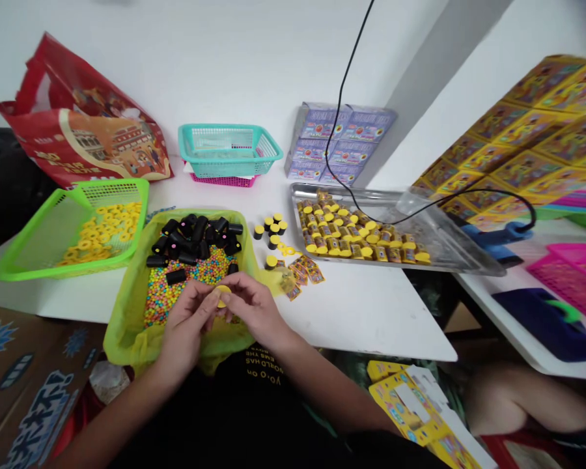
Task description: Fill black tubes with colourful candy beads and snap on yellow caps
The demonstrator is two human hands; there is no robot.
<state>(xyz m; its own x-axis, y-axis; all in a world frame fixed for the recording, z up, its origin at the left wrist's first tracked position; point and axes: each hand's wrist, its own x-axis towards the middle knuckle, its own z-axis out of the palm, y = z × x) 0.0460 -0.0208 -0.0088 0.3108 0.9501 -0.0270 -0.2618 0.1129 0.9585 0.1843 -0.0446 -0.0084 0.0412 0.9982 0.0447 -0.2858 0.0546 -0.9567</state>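
Note:
Both of my hands meet over the near right part of a yellow-green basket (pixel 112 329). My left hand (pixel 191 311) and my right hand (pixel 254 306) pinch a small yellow-capped canister (pixel 223 296) between thumbs and fingers. The cap faces up; its body is mostly hidden by my fingers. Below, the basket holds many small coloured candy balls (pixel 163 296), with black canisters (pixel 176 277) heaped on them toward the back. To the right stand several black canisters with yellow caps (pixel 274 229), near yellow ring pieces (pixel 288 249) and small printed labels (pixel 307 268).
A green basket of yellow rings (pixel 105 225) is at left. A metal tray (pixel 449 244) holds rows of labelled, yellow-capped canisters (pixel 351 234). A black cable (pixel 339 98) hangs across it. Behind are a teal basket (pixel 229 146), purple boxes (pixel 342 140) and a red bag (pixel 92 124). Another person's leg (pixel 532 397) shows lower right.

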